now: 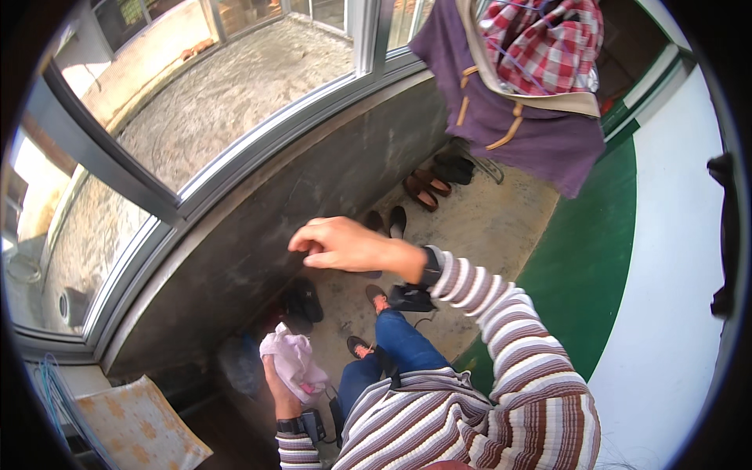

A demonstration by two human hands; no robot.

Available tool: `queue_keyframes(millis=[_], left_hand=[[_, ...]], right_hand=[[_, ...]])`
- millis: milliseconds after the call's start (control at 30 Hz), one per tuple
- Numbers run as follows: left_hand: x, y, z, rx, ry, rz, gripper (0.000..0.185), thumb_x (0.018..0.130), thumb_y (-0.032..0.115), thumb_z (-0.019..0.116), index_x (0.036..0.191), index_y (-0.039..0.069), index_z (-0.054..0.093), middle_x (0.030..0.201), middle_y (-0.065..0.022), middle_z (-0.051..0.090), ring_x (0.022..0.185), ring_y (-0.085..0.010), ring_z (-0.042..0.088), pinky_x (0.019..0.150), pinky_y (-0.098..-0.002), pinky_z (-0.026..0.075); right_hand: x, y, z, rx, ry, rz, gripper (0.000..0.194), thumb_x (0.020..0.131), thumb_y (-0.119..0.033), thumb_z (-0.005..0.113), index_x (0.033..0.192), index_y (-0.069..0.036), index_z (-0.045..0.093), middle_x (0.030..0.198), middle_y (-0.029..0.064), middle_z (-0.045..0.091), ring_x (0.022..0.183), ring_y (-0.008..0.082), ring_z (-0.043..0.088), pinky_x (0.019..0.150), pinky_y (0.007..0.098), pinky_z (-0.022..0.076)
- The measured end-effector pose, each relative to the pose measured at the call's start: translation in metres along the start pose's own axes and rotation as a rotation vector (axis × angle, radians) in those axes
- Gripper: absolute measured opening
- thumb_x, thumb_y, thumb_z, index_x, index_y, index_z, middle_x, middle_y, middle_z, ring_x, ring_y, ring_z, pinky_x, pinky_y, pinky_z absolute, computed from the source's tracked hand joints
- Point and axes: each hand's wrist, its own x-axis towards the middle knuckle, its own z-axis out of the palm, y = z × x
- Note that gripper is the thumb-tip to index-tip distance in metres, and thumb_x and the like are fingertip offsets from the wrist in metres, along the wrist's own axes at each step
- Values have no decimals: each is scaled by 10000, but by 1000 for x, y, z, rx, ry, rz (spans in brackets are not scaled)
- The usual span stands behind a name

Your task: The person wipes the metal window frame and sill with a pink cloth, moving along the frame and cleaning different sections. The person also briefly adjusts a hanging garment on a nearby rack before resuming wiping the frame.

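My left hand (281, 388) is closed on a crumpled pale pink cloth (294, 358), low in the view, left of my legs. The cloth hides most of its fingers. Raised before me is my right hand (332, 242), its fingers loosely curled with nothing seen between them; it touches nothing. At the upper right hangs a purple cloth garment (529, 138) with a beige edge and tan ties. Red and white checked fabric (552, 47) is bunched beside it, well above and to the right of my right hand.
A dark low wall (329, 170) carries metal-framed sliding windows (276, 117). Brown shoes (420, 194) and black footwear (302, 299) stand along its foot. A green and white wall (578, 264) rises at the right. A cloth with orange flower shapes (141, 420) lies lower left, near thin blue wires (56, 388).
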Motion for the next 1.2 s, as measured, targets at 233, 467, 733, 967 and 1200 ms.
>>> queue_keyframes(millis=[233, 467, 733, 967, 1200], left_hand=[[9, 18, 56, -10, -115, -75, 493, 970, 459, 464, 1308, 110, 545, 1148, -86, 652, 1007, -252, 648, 848, -395, 545], [12, -3, 93, -41, -144, -35, 528, 979, 468, 427, 1334, 91, 532, 1187, -103, 635, 1045, -258, 630, 883, -396, 528], [-9, -35, 114, -115, -86, 84, 506, 986, 431, 436, 1330, 71, 526, 1166, -105, 644, 1012, -249, 644, 878, -373, 530], [-69, -72, 76, -270, 116, 191, 510, 988, 461, 442, 1306, 81, 560, 1161, -81, 660, 1031, -223, 639, 918, -351, 513], [-158, -118, 32, -603, 384, 404, 531, 932, 488, 536, 1228, 55, 613, 1097, -107, 693, 965, -254, 669, 884, -399, 535]], right_hand=[[-141, -98, -230, -351, 706, -51, 404, 852, -163, 668, 1229, -28, 615, 1158, 96, 607, 1043, 170, 590, 892, 312, 485], [-111, -72, -383, 25, 703, 287, 504, 857, -284, 718, 1221, 27, 561, 1135, 137, 619, 1021, 210, 603, 869, 326, 482], [-112, -78, -434, 508, 493, 81, 131, 972, -133, 596, 1006, -6, 597, 782, -38, 504, 583, 2, 386, 470, 172, 290], [-159, -43, -337, 492, 334, 292, 121, 971, -190, 574, 1022, -80, 580, 728, -77, 443, 527, 7, 340, 446, 191, 257], [-160, 17, -152, 377, -200, 530, 388, 961, -200, 590, 1306, -28, 548, 638, -103, 404, 471, -8, 276, 425, 182, 200]])
